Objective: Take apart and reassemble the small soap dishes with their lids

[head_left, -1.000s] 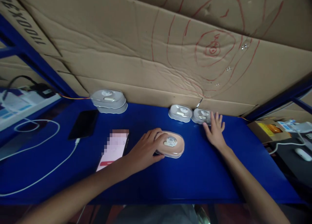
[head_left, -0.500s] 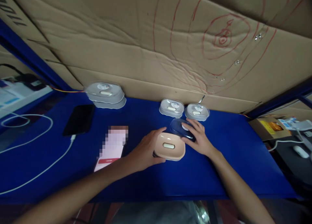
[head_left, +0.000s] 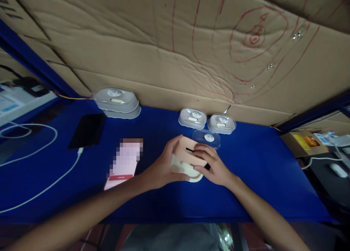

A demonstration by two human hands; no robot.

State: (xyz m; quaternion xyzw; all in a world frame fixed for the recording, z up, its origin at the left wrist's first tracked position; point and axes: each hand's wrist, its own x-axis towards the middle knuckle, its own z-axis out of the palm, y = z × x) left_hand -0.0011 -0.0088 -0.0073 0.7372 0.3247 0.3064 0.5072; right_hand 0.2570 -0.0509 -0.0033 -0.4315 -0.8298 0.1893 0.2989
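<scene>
- Clock centred on the peach tray point(head_left: 188, 149); 12 is the far side of the blue table point(head_left: 246, 196).
- Peach tray tilted, a dark slot showing, above the cream base point(head_left: 182, 167), mid-table.
- Left hand point(head_left: 166, 165) on my 9 side: clamped on the cream base, thumb at its near edge, a finger up by the tray's far corner.
- Right hand point(head_left: 216, 165) at 3 to 4: digits together, clamped on the peach tray.
- Clear lid point(head_left: 201, 136), round label, between 1 and 2, close by.
- Lidded box point(head_left: 188, 121) at 12; a second box point(head_left: 220, 129) beyond the lid.
- Box stack point(head_left: 116, 107) at 10, near the cardboard.
- Lit phone point(head_left: 123, 161) at 9.
</scene>
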